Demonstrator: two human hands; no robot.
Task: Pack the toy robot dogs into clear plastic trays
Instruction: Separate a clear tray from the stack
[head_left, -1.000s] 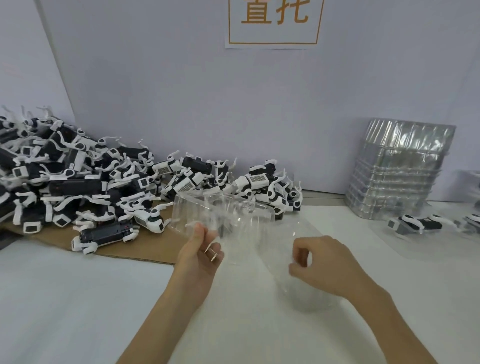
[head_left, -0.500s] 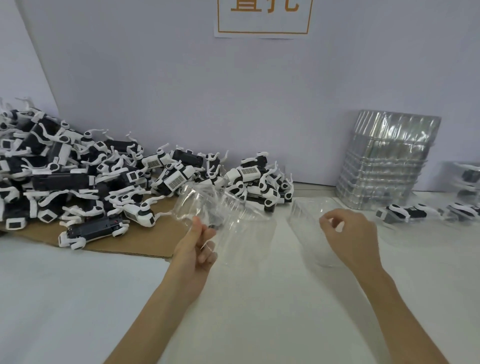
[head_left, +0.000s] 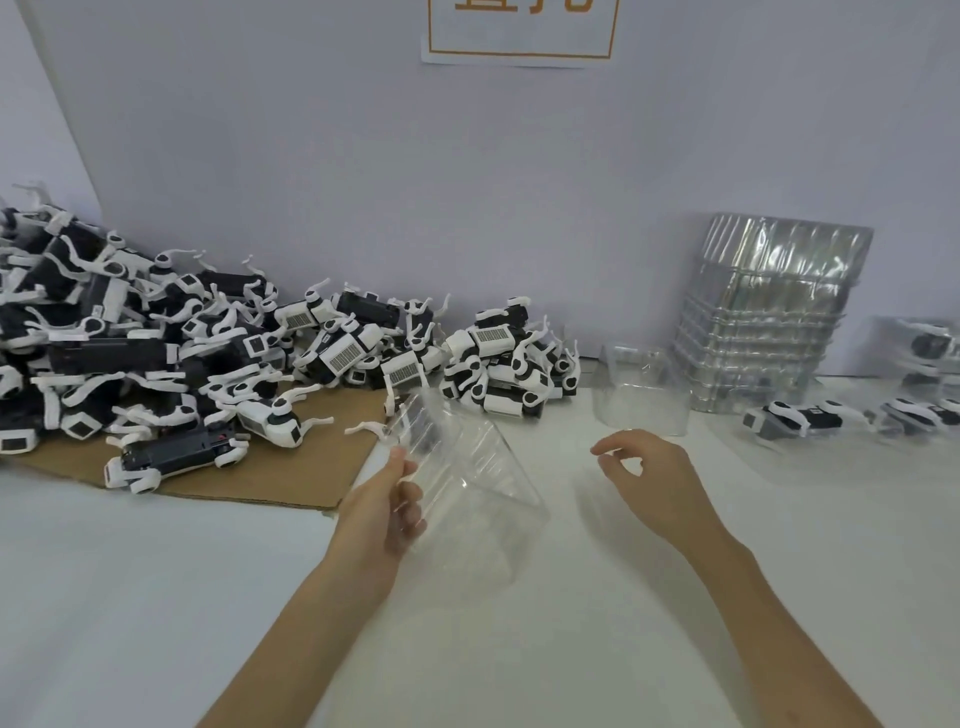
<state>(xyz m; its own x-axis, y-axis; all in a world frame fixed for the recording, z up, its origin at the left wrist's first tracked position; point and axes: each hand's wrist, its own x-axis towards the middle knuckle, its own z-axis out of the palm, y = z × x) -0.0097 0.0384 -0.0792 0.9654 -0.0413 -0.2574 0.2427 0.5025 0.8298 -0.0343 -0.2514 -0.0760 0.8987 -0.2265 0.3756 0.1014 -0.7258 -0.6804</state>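
- left hand (head_left: 387, 506) is gripping a clear plastic tray (head_left: 470, 467) by its near edge, just left of the frame's centre. The thumb is on the outside and the fingers show through the plastic. The tray is tilted and off the table (head_left: 156, 597)
- right hand (head_left: 652, 475) sits right of centre with the fingers loosely curled, thumb and index close together, nothing in it
- a second clear tray (head_left: 641, 402) stands on the table just above that hand in the frame, not touching it
- big heap of black-and-white toy robot dogs (head_left: 208, 353) fills the left side, lying partly on a sheet of brown cardboard (head_left: 291, 480) and piled against the wall
- stack of empty trays (head_left: 769, 322) at the right, back by the wall
- a few dogs already sitting in trays (head_left: 795, 420) at the right edge, pretty blurry
- orange-bordered sign (head_left: 519, 31) on the wall at the top, cut off
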